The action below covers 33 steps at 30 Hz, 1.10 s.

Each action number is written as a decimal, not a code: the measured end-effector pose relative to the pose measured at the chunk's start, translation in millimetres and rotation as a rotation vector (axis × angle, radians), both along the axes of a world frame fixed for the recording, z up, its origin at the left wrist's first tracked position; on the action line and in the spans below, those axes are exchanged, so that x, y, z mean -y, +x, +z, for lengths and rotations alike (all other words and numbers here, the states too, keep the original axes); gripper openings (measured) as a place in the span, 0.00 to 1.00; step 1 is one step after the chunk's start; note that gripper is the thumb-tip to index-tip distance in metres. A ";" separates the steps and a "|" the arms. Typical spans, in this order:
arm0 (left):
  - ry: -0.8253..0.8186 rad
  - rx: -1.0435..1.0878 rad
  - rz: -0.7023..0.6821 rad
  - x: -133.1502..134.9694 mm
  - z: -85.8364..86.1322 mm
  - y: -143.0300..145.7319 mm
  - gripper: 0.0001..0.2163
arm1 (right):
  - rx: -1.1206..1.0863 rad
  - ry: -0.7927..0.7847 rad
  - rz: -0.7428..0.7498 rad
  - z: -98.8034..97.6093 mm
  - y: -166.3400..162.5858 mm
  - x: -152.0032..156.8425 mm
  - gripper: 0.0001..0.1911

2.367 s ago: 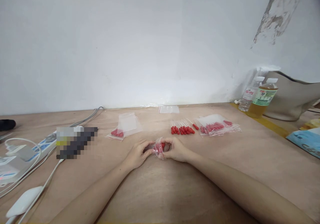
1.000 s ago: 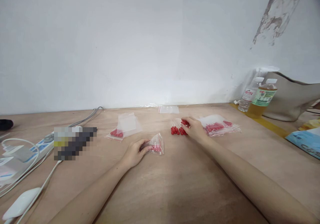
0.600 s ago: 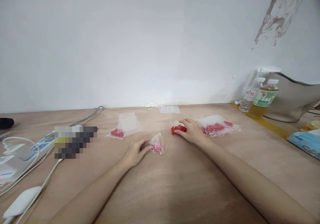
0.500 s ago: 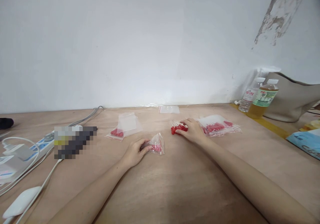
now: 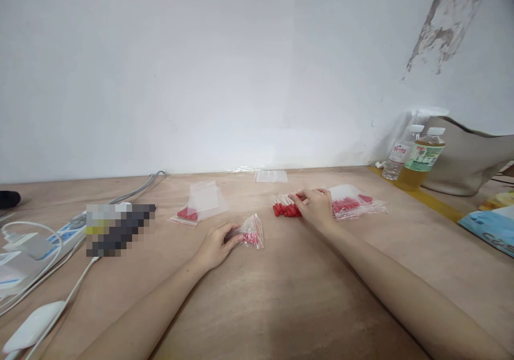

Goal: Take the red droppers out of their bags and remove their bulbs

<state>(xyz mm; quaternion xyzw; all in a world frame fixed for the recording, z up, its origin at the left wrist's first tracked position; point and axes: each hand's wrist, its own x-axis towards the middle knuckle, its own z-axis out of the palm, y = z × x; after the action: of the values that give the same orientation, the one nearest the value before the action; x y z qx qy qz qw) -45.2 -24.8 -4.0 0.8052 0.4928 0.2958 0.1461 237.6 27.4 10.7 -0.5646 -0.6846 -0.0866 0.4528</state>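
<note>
My left hand (image 5: 219, 246) pinches the edge of a small clear zip bag (image 5: 256, 226) that lies on the table with red and white pieces inside. Over the right end of a row of thin white sticks with red ends (image 5: 283, 209) is my right hand (image 5: 317, 207). Its fingers are bent and partly spread against the sticks, and no stick is seen lifted. Just beyond that hand, flat zip bags holding more red-ended pieces (image 5: 348, 205) lie in a stack.
Clear bags (image 5: 206, 198), one with red pieces, lie to the left, and another clear bag (image 5: 271, 176) rests near the wall. A power strip (image 5: 72, 226) with cables is at far left. Two bottles (image 5: 421, 159), a grey-beige bag (image 5: 466, 162) and a blue packet (image 5: 490, 229) stand right.
My right hand has shifted slightly to the right along the row, and more red ends show beside it. My left hand and its bag have stayed in place.
</note>
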 end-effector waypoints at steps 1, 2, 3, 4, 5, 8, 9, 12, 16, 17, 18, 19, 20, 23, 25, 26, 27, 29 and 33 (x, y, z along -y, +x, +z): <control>-0.001 -0.002 -0.005 0.0 0.0 -0.1 0.16 | -0.030 0.023 -0.020 -0.3 2.1 -1.3 0.17; -0.001 -0.004 -0.008 0.0 0.0 -0.3 0.16 | -0.063 0.036 -0.045 -0.9 5.3 -3.0 0.17; -0.001 -0.004 -0.010 0.0 0.2 -0.4 0.15 | -0.093 0.039 -0.072 -1.9 9.4 -4.8 0.17; 0.000 -0.004 -0.011 -0.1 0.3 -0.5 0.15 | -0.116 0.033 -0.095 -3.2 13.9 -6.4 0.17; 0.001 -0.004 -0.011 -0.3 0.3 -0.5 0.15 | -0.132 0.021 -0.116 -4.8 18.3 -7.5 0.17; 0.004 -0.009 -0.007 -1.0 0.3 -0.8 0.15 | -0.150 -0.023 -0.137 -10.4 27.3 -7.4 0.17; 0.002 -0.012 -0.007 -1.1 0.3 -0.8 0.15 | -0.148 -0.041 -0.135 -11.9 28.3 -6.3 0.16; 0.000 -0.015 -0.012 -1.0 0.0 -0.8 0.16 | -0.126 -0.129 -0.138 -14.3 26.7 -1.5 0.14; 0.001 -0.007 -0.009 0.4 0.1 -0.6 0.16 | -0.112 -0.247 -0.163 -14.0 22.5 2.0 0.16; -0.007 -0.004 -0.010 0.8 0.2 -0.6 0.16 | -0.113 -0.259 -0.170 -13.8 22.4 1.9 0.17; -0.016 -0.001 -0.011 1.0 0.2 -0.6 0.16 | -0.114 -0.264 -0.179 -13.5 22.8 1.5 0.17; -0.023 0.003 -0.012 1.1 0.1 -0.6 0.16 | -0.113 -0.262 -0.190 -13.2 23.5 0.9 0.18; -0.028 0.006 -0.012 1.1 0.0 -0.7 0.16 | -0.114 -0.248 -0.201 -12.8 24.2 0.2 0.18; -0.021 0.002 -0.005 0.6 -0.5 -0.6 0.16 | -0.144 -0.135 -0.199 -9.8 23.1 0.9 0.16; -0.013 -0.015 -0.009 0.4 -0.7 -0.3 0.16 | -0.180 -0.051 -0.091 -6.8 15.6 6.0 0.14; -0.010 -0.023 -0.014 0.4 -0.6 -0.1 0.16 | -0.194 -0.036 0.001 -5.6 9.2 10.2 0.13; -0.009 -0.031 -0.020 0.5 -0.5 0.2 0.17 | -0.201 -0.046 0.112 -4.8 1.0 15.4 0.11; -0.007 -0.050 -0.040 1.0 0.0 0.7 0.17 | -0.194 -0.150 0.334 -5.2 -18.6 27.1 0.08; 0.012 -0.079 -0.115 2.1 1.5 1.7 0.17 | -0.102 -0.308 0.616 -11.5 -54.5 44.6 0.07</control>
<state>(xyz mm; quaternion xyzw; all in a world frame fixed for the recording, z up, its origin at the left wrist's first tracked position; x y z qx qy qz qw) -43.5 -26.9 -2.4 0.8440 0.4493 0.2581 0.1386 183.1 -17.2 -0.7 -0.3965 -0.8046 0.1868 0.4007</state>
